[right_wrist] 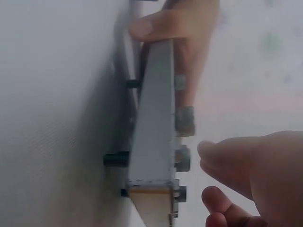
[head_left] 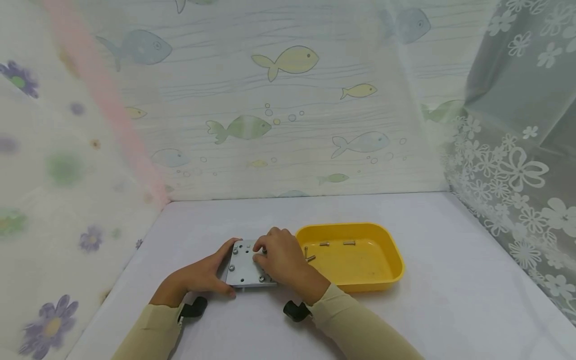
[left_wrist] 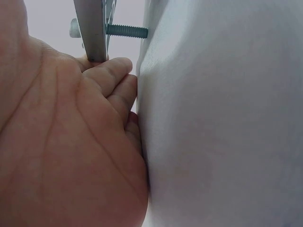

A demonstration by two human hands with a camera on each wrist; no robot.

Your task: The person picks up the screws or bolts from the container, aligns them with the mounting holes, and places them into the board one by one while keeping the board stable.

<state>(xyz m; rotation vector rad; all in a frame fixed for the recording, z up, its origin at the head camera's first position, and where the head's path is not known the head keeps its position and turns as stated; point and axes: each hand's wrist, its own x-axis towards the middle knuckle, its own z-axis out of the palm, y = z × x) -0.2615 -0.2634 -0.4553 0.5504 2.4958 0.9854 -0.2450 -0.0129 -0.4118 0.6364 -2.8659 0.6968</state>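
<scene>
A grey metal plate (head_left: 245,270) with several screws through it lies on the white table (head_left: 450,300). My left hand (head_left: 209,275) grips its left edge, thumb on top and fingers (left_wrist: 116,80) beneath. In the left wrist view a screw (left_wrist: 125,31) sticks through the plate edge (left_wrist: 92,28) toward the table. My right hand (head_left: 279,257) hovers over the plate's right side with curled fingers. In the right wrist view its fingertips (right_wrist: 213,151) sit just off a screw head (right_wrist: 182,158), a small gap between them. The plate (right_wrist: 154,127) stands raised on its screw ends.
A yellow tray (head_left: 391,250) sits right of the plate, touching my right wrist, with several loose screws (head_left: 324,244) in it. Patterned curtains wall the table at the back and on both sides. Bare table surface lies in front and to the right.
</scene>
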